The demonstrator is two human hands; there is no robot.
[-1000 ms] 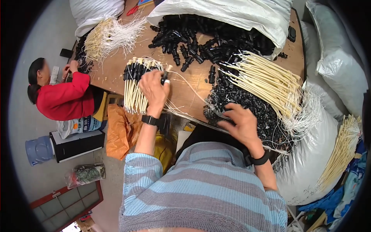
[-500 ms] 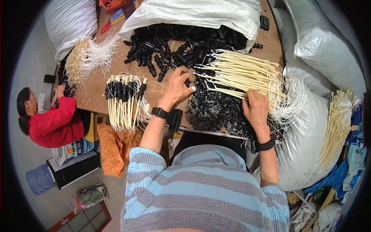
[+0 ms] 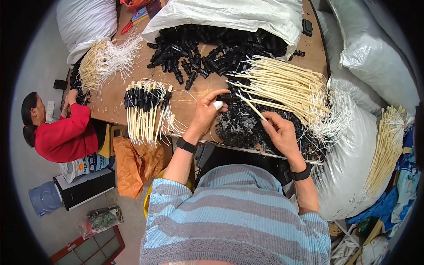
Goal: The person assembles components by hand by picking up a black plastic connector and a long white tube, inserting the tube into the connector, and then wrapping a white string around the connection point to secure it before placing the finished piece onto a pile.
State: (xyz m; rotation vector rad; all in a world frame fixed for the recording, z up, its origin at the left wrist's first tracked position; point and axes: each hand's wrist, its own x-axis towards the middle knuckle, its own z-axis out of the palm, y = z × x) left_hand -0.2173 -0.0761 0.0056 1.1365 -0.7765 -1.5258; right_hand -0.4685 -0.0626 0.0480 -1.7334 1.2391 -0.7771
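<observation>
My left hand, its thumb wrapped in white, grips a black plastic fitting between thumb and fingers. In my right hand is a thin cream tube, pinched near its lower end, with its white tip pointing at the fitting. The tip is close to the fitting; whether they touch I cannot tell. Just beyond my right hand lies a bundle of cream tubes with white strings trailing at their right ends. Small black parts are heaped beneath both hands.
A white sack spills black fittings onto the brown table. Tubes with black fittings on them are bunched to the left. Full white sacks crowd the right side. A co-worker in red sits at far left.
My right hand has drawn one tube off the bundle and moved it left. My left hand has lifted a fitting and turned it toward the tube. The view has shifted slightly.
</observation>
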